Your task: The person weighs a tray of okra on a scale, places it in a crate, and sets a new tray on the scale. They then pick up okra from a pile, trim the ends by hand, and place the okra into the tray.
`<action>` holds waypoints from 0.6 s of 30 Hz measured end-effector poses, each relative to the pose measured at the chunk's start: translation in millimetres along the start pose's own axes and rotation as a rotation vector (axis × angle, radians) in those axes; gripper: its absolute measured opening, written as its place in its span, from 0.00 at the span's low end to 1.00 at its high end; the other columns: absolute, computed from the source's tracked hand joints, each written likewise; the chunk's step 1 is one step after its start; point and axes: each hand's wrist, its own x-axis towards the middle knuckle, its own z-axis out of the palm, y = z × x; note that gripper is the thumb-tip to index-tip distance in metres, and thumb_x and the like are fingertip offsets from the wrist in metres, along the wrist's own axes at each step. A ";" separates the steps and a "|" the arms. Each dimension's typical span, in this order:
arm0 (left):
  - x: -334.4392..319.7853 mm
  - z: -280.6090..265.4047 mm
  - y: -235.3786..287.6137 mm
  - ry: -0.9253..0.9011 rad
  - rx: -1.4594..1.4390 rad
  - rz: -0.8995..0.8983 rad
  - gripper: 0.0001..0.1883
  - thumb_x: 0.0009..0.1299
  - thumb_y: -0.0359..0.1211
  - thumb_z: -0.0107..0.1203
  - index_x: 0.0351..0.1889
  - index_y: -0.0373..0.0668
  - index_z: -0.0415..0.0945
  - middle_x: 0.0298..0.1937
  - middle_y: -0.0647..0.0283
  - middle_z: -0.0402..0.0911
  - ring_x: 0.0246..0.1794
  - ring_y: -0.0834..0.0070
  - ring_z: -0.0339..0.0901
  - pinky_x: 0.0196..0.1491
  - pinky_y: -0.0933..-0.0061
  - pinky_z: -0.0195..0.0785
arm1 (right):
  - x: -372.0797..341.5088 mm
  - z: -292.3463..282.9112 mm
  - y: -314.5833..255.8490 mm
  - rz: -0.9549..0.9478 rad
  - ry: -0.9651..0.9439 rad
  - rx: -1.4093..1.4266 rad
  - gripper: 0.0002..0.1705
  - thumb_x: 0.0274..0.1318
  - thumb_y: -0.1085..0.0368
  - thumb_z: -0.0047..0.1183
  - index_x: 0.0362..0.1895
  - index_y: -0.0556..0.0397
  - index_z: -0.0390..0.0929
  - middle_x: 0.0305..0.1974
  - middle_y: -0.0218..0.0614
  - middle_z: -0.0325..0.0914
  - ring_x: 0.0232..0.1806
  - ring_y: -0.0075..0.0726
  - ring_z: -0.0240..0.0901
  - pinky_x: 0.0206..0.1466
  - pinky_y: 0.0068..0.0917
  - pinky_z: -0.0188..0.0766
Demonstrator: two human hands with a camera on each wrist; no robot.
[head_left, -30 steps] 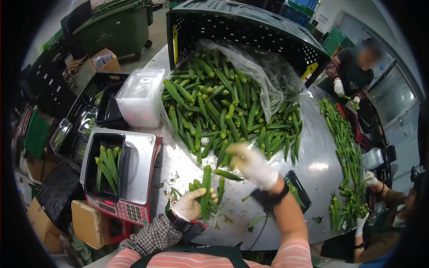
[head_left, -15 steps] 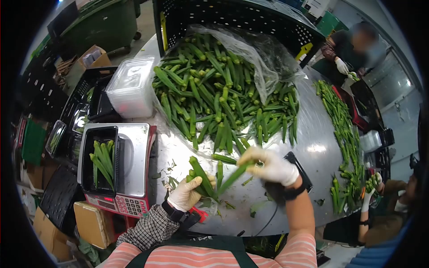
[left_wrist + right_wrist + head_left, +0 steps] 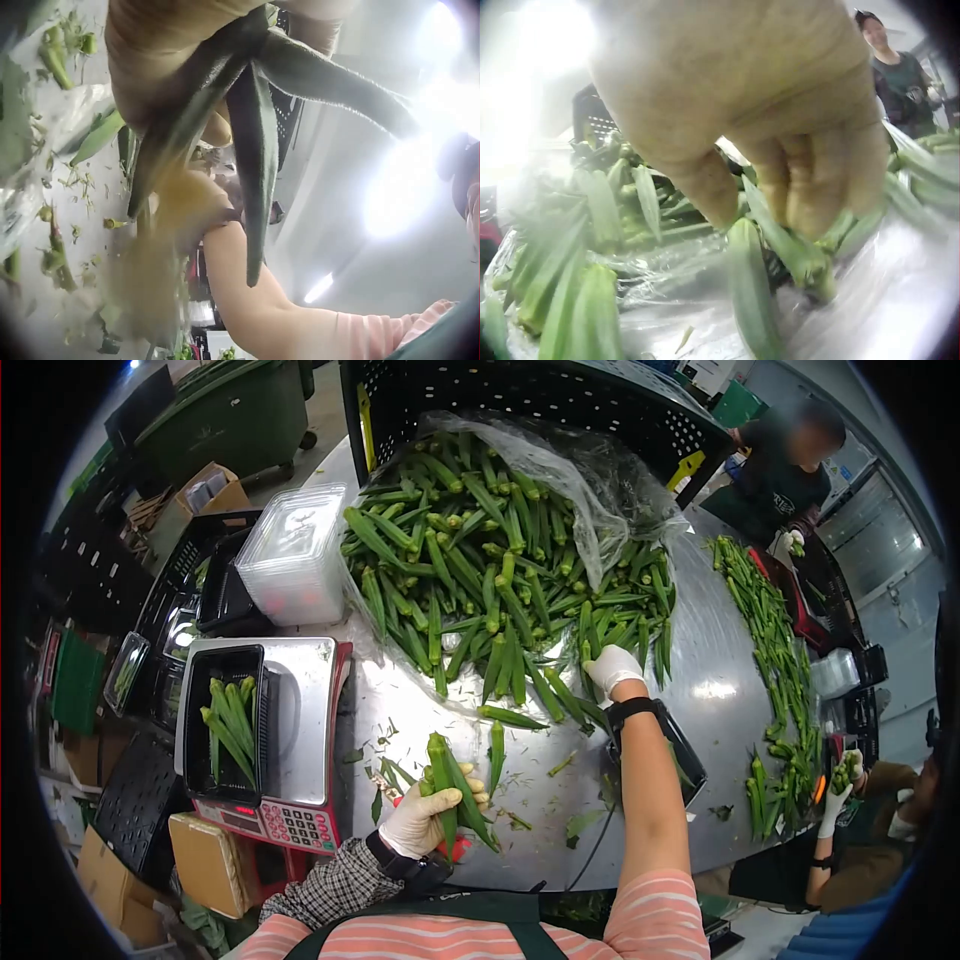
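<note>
Several okra pods (image 3: 445, 780) stand in the grip of the left hand (image 3: 418, 822), gloved in white, over the metal table's near side. In the left wrist view, pods (image 3: 253, 165) stick out below and beside the gloved fingers of that hand (image 3: 157, 67). Farther right, the right hand (image 3: 613, 668) reaches into the lower right edge of the okra heap (image 3: 470, 560). The right wrist view has this hand (image 3: 742, 82) pointing down, thumb and fingers around a pod (image 3: 784, 240); its exact contact is partly hidden.
A red-and-silver scale (image 3: 305, 720) with a black tray (image 3: 222, 780) of okra stands left, below stacked clear containers (image 3: 292, 555). Another black tray (image 3: 685, 755) lies under the right forearm. A perforated crate (image 3: 530, 405) backs the heap. People work at the right beside more okra (image 3: 760, 660).
The right hand has moved from beside the left hand up and right to the heap, without the pod it held between the hands. The left hand still grips its bunch, shifted slightly right.
</note>
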 end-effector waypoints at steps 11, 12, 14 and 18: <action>12.6 -0.6 -0.9 -0.021 -0.065 0.129 0.25 0.61 0.30 0.58 0.55 0.36 0.62 0.46 0.53 0.75 0.48 0.62 0.73 0.56 0.58 0.65 | -114.4 -36.0 -61.9 -0.583 -0.248 0.571 0.13 0.45 0.58 0.51 0.30 0.55 0.78 0.25 0.45 0.78 0.27 0.44 0.76 0.36 0.32 0.72; 15.0 -1.8 -2.1 -0.052 -0.094 0.140 0.25 0.62 0.31 0.57 0.55 0.36 0.62 0.48 0.53 0.74 0.50 0.62 0.72 0.56 0.57 0.64 | -144.9 -30.4 -77.8 -0.683 -0.215 0.466 0.10 0.48 0.62 0.50 0.30 0.54 0.77 0.24 0.39 0.77 0.27 0.38 0.76 0.34 0.29 0.72; 16.8 -7.4 -2.1 -0.163 -0.093 0.130 0.25 0.63 0.33 0.56 0.56 0.36 0.62 0.51 0.54 0.73 0.52 0.62 0.71 0.57 0.57 0.63 | -185.2 -20.5 -104.0 -0.887 -0.292 0.332 0.10 0.49 0.62 0.51 0.32 0.55 0.77 0.26 0.40 0.77 0.29 0.41 0.76 0.35 0.29 0.71; 1.1 -14.0 3.6 -0.115 -0.105 0.125 0.26 0.61 0.34 0.57 0.55 0.35 0.63 0.48 0.56 0.74 0.49 0.64 0.73 0.56 0.57 0.63 | -96.4 -5.4 -86.0 -0.880 0.040 0.548 0.10 0.47 0.61 0.51 0.29 0.55 0.76 0.30 0.47 0.76 0.33 0.50 0.74 0.38 0.37 0.71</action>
